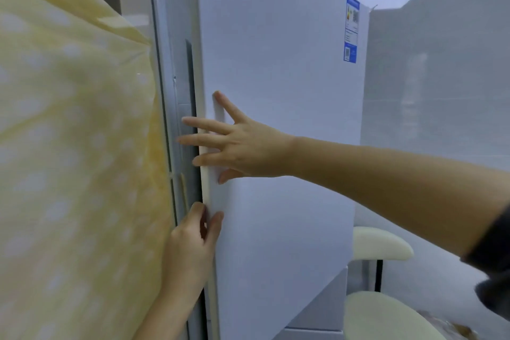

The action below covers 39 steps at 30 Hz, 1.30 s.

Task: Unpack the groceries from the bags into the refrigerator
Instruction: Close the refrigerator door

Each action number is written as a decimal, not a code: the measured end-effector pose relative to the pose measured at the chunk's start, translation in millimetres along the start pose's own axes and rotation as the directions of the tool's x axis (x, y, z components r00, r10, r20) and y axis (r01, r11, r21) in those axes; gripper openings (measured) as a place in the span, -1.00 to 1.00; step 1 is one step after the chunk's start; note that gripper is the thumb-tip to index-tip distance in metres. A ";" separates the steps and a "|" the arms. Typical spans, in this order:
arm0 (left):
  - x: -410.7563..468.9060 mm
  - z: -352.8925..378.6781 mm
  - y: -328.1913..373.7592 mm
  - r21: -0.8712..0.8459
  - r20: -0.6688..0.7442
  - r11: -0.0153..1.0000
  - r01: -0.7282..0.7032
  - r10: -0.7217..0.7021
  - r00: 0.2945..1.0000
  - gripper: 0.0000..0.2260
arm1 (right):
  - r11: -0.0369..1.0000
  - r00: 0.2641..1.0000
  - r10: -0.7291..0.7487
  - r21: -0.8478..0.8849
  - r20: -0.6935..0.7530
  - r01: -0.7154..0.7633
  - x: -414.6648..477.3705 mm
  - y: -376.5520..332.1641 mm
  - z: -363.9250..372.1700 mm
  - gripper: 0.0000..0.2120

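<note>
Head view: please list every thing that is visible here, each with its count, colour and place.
refrigerator door: one, white, centre, dark gap along its left edge
energy label: one, blue and white, upper right corner of the door
dotted cloth: one, yellow with white dots, fills the left side
chair: one, cream pads on a dark post, lower right beside the refrigerator
wall: one, glossy grey-white, right background
sleeve: one, dark, right edge
right hand: one, fingers straight and spread across the door's left edge
left hand: one, lower down, pinches the same edge
</note>
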State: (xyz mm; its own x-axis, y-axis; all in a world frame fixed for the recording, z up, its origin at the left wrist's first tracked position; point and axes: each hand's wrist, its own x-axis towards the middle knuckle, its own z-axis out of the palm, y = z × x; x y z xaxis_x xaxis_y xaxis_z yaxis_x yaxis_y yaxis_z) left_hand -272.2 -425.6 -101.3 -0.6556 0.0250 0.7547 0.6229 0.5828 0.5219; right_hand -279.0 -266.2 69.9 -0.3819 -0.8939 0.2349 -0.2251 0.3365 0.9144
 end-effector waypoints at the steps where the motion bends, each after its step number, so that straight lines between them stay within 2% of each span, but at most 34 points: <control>1: 8.7 1.7 -10.7 0.007 0.004 1.000 0.013 -0.013 1.000 -0.74 | 1.000 1.000 0.020 0.003 0.015 -0.020 5.8 -0.7 8.0 -0.37; 5: 41.3 10.8 -46.4 -0.016 0.017 0.998 0.054 -0.054 0.998 -0.73 | 0.979 0.978 0.202 0.029 0.046 -0.203 3.9 -7.2 42.3 -0.04; 8: 63.5 20.9 -72.4 -0.015 0.039 0.997 0.069 -0.069 0.997 -0.71 | 0.929 0.915 0.366 -0.002 0.170 -0.371 -11.6 -8.2 72.0 0.10; 11: 81.3 33.3 -97.1 -0.027 0.058 0.996 0.088 -0.087 0.995 -0.69 | 0.830 0.776 0.527 -0.017 0.346 -0.557 -26.0 -2.8 96.4 0.25; 14: 95.7 47.6 -114.1 -0.049 0.033 0.989 0.141 -0.139 0.990 -0.69 | 0.664 0.573 0.660 -0.021 0.486 -0.748 -40.5 6.4 118.7 0.31; 16: 105.2 57.2 -122.3 -0.047 0.009 0.984 0.174 -0.174 0.985 -0.71 | 0.541 0.442 0.700 -0.012 0.561 -0.841 -48.7 9.5 133.2 0.32; 18: 115.8 67.3 -130.1 -0.056 -0.006 0.975 0.216 -0.216 0.976 -0.73 | 0.489 0.373 0.692 -0.023 0.618 -0.872 -51.0 8.2 149.1 0.34; 21: 132.3 87.2 -140.5 -0.060 0.012 0.953 0.298 -0.298 0.955 -0.74 | 0.467 0.328 0.675 -0.039 0.661 -0.884 -43.4 8.1 170.3 0.39; 24: 148.1 109.9 -152.0 -0.079 0.045 0.924 0.373 -0.371 0.928 -0.55 | 0.421 0.261 0.661 -0.060 0.703 -0.905 -30.9 14.4 186.2 0.40; 28: 170.1 130.6 -160.1 -0.094 0.050 0.910 0.405 -0.402 0.914 -0.48 | 0.390 0.201 0.648 -0.094 0.734 -0.916 -21.4 19.9 201.6 0.38; 33: 188.1 147.3 -167.6 -0.119 0.051 0.885 0.449 -0.447 0.893 -0.45 | 0.380 0.166 0.647 -0.126 0.744 -0.916 -14.4 22.5 213.9 0.38; 39: 193.5 161.1 -171.7 -0.075 0.013 0.890 0.449 -0.450 0.893 -0.45 | 0.381 0.167 0.647 -0.126 0.744 -0.916 -12.6 24.1 225.0 0.40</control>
State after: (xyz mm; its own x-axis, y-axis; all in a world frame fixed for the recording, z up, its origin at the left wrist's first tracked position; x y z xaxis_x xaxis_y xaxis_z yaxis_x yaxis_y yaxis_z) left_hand -574.8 -390.0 -109.0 -0.8712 -0.2291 0.4341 0.2921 0.4687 0.8336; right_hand -481.4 -180.1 14.8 -0.8762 0.2886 0.3861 0.3766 0.9097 0.1747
